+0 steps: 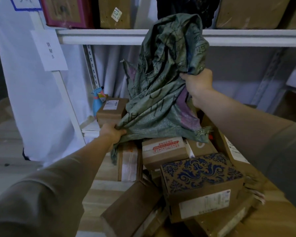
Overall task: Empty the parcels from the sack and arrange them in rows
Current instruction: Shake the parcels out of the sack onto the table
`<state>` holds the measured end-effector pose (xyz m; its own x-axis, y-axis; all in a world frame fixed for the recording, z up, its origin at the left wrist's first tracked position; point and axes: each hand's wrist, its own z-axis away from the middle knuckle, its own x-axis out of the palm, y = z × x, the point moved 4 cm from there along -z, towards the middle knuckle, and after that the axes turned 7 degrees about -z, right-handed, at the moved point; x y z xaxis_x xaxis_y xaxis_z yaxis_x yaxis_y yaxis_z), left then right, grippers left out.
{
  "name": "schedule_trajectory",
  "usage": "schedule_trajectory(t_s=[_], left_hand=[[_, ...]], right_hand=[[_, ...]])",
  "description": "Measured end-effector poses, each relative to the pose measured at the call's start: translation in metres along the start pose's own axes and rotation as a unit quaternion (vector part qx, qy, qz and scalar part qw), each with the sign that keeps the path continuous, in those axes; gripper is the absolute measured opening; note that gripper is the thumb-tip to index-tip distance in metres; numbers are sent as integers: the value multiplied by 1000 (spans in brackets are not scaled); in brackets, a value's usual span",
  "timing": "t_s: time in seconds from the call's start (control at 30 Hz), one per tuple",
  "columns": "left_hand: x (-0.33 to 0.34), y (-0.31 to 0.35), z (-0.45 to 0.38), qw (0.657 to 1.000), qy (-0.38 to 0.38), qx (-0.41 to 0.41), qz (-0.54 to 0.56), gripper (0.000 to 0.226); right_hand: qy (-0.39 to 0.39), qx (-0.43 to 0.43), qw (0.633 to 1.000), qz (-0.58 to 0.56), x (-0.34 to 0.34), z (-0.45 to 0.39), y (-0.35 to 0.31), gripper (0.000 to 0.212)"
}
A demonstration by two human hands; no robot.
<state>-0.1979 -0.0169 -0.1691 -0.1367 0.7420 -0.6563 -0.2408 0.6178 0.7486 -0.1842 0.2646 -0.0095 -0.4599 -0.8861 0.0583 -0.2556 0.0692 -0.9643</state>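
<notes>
The green woven sack (162,86) hangs crumpled and limp above a heap of cardboard parcels, lifted in front of a white metal shelf (101,37). The right hand (197,84) is clenched on a bunched fold high up on the sack, at its right side. The left hand (112,133) is closed on the sack's lower left corner — a frayed strip of the weave trails down below that fist. The sack's ragged bottom edge droops over the parcels at the back of the heap.

Under it the parcels lie jumbled, not in rows: a box with a red-printed label (164,151) just below the sack, a box with a blue floral pattern (202,182) in front of it, tilted and resting on others, a plain brown box (132,207) at the lower left, and a taped box (128,163) beside the left wrist. Further back a small box with a white label (110,111) sits on the lower shelf level, with a blue bird-like figure (97,100) just behind it.

A paper sign (49,49) is stuck to the shelf upright — more boxes (114,12) stand on the shelf above.
</notes>
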Motion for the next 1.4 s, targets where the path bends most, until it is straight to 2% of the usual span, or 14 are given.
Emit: schedule_trajectory(t_s=[0.13, 0.27, 0.4, 0.5, 0.6, 0.7, 0.77, 0.87, 1.0, 1.1, 1.17, 1.23, 1.3, 1.4], left_hand=[[5, 2, -1, 998, -24, 26, 44, 35], [11, -2, 5, 990, -14, -7, 144, 11], [12, 4, 16, 946, 3, -73, 317, 13], [12, 16, 29, 887, -17, -88, 453, 9], [9, 27, 37, 809, -47, -77, 581, 48], [2, 36, 36, 852, -60, -9, 520, 109], [-2, 47, 44, 902, -44, 64, 424, 115], [1, 78, 58, 935, -49, 190, 297, 103], [9, 88, 56, 952, -85, 218, 199, 51], [11, 75, 52, 964, -87, 212, 136, 41], [11, 71, 52, 964, -82, 212, 135, 38], [8, 73, 56, 963, -87, 217, 138, 39], [7, 74, 58, 961, -100, 224, 128, 38], [6, 70, 57, 964, -118, 217, 102, 33]], right_hand=[[-43, -151, 951, 268, -10, 0, -4, 7], [-116, -307, 775, 540, -1, 21, -1, 19], [-167, -354, 675, 626, 13, 42, 9, 35], [-213, -333, 643, 656, 17, 50, 23, 46], [-245, -289, 645, 664, 17, 54, 33, 52], [-254, -262, 633, 683, 16, 56, 39, 58], [-268, -253, 624, 689, 19, 60, 41, 60], [-299, -233, 645, 663, 21, 61, 44, 56], [-361, -159, 768, 503, 10, 55, 47, 53], [-395, -33, 842, 365, 2, 58, 44, 58], [-359, 28, 891, 276, -2, 54, 44, 59], [-253, 26, 929, 270, -9, 43, 46, 54], [-185, 29, 917, 353, -16, 38, 57, 72], [-167, 132, 908, 361, -22, 44, 72, 128]])
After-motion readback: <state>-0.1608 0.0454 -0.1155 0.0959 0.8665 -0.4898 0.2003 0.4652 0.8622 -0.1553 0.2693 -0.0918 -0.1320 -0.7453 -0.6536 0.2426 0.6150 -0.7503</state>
